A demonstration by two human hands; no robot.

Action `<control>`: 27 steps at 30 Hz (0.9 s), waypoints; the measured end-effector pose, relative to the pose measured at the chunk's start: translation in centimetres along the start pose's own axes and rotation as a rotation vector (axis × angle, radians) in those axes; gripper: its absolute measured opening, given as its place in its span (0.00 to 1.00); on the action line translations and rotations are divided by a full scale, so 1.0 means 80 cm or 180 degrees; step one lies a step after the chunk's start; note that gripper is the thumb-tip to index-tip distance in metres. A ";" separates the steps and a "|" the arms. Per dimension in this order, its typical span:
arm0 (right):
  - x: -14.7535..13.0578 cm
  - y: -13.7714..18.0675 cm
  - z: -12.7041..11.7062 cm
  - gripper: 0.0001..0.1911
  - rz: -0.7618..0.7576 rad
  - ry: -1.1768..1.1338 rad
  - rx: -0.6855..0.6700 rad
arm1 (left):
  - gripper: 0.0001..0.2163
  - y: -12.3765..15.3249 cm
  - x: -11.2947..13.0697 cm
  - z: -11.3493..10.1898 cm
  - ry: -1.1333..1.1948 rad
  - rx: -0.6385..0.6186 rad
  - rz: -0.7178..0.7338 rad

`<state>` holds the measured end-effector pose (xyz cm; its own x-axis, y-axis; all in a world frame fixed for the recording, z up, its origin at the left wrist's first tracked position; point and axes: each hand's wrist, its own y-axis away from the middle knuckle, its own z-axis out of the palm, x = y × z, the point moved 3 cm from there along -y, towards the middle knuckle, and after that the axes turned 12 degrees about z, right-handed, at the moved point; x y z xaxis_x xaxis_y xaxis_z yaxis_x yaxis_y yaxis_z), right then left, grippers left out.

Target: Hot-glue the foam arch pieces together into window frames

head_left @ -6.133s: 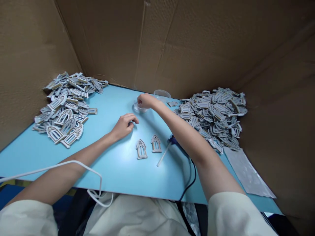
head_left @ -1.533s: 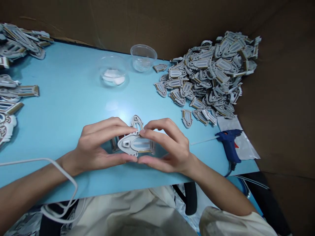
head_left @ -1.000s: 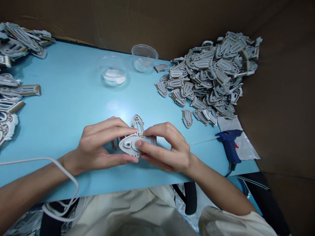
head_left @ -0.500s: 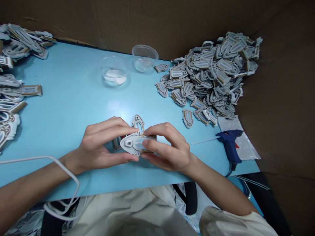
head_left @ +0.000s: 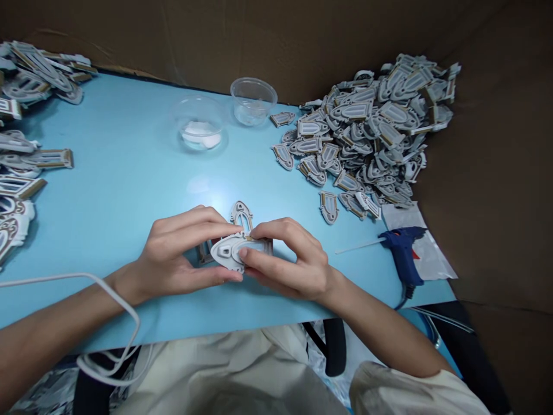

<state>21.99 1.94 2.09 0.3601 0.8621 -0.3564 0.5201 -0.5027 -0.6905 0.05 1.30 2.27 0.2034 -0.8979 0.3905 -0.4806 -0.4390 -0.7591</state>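
Observation:
Both my hands hold one grey arched window-shaped piece (head_left: 228, 252) just above the blue table (head_left: 129, 184), lying sideways with its point to the left. My left hand (head_left: 173, 256) pinches its left end between thumb and fingers. My right hand (head_left: 289, 262) grips its right end, thumb pressed on its face. A second arched piece (head_left: 241, 213) lies flat on the table just behind my fingers. Another piece (head_left: 204, 253) is partly hidden under my left fingers.
A big heap of grey arched pieces (head_left: 371, 121) fills the right rear; another heap (head_left: 26, 115) lies at the left edge. Two clear plastic cups (head_left: 199, 124) (head_left: 253, 101) stand at the back. A blue glue gun (head_left: 404, 251) rests at right. Cardboard walls surround the table.
Since six seconds ago both hands came back from the cup area and picked up the piece. In the last second my right thumb slid left and right across its face.

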 end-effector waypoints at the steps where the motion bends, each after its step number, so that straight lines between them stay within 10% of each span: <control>1: 0.001 0.001 0.001 0.06 0.0036 -0.0055 -0.0002 | 0.19 0.000 0.000 0.000 -0.0005 0.0013 0.0005; 27: 0.002 0.003 0.003 0.07 0.0185 -0.0123 -0.0179 | 0.20 0.002 -0.003 0.001 -0.0020 0.0003 -0.0005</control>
<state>21.97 2.01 1.71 0.3615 0.8326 -0.4196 0.5423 -0.5539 -0.6317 -0.01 1.40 1.99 0.2096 -0.8973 0.3885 -0.4794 -0.4406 -0.7590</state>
